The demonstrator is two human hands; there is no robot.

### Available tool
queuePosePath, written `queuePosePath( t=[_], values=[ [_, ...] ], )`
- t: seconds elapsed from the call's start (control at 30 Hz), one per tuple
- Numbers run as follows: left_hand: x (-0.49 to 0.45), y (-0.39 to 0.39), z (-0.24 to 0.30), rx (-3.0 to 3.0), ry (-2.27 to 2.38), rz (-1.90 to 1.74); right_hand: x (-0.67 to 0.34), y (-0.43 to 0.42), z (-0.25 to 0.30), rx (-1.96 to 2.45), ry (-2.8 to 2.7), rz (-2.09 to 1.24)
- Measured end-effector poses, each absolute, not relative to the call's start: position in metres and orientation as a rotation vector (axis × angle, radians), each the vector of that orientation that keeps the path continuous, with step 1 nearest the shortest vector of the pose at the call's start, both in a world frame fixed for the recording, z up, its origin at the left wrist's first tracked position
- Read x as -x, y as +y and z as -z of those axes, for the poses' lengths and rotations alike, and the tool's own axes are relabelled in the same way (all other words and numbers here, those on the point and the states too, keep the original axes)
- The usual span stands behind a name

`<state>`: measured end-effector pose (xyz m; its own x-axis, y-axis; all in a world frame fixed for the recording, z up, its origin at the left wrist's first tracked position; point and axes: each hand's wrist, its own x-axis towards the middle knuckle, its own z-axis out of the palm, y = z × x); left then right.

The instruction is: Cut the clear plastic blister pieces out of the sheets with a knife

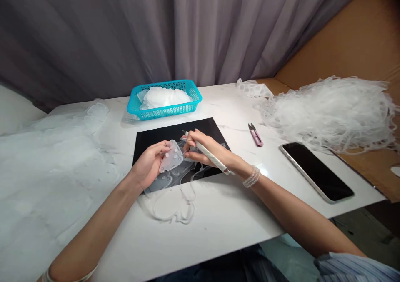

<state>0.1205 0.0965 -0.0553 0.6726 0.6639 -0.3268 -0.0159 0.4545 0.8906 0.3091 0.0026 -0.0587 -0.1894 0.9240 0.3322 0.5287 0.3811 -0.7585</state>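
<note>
My left hand [149, 162] is closed around a small translucent white piece with round holes [171, 157], held just above a black mat [153, 138]. My right hand [206, 149] grips a white pen-like tool [210, 156], its tip at the piece's right edge. Thin clear trimmings [175, 203] trail from the piece onto the white table [218, 215] in front of the mat.
A turquoise basket [162, 111] of white pieces stands behind the mat. Pink thread snips [255, 134] and a dark phone [315, 171] lie to the right. A large heap of clear scrap [331, 111] fills the far right; translucent sheets [46, 161] cover the left.
</note>
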Motion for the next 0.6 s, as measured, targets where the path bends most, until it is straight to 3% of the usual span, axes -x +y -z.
queuePosePath(
  t=[0.33,0.6],
  values=[
    [-0.1177,0.0862,0.0471,-1.401,0.701,-0.272,-0.3088,-0.0012,0.0514,1.301,-1.876,-0.512],
    [-0.1141,0.0856,0.0488,-1.611,0.724,-0.287,-0.3031,-0.0026,0.0554,1.348,-1.880,-0.622]
  ],
)
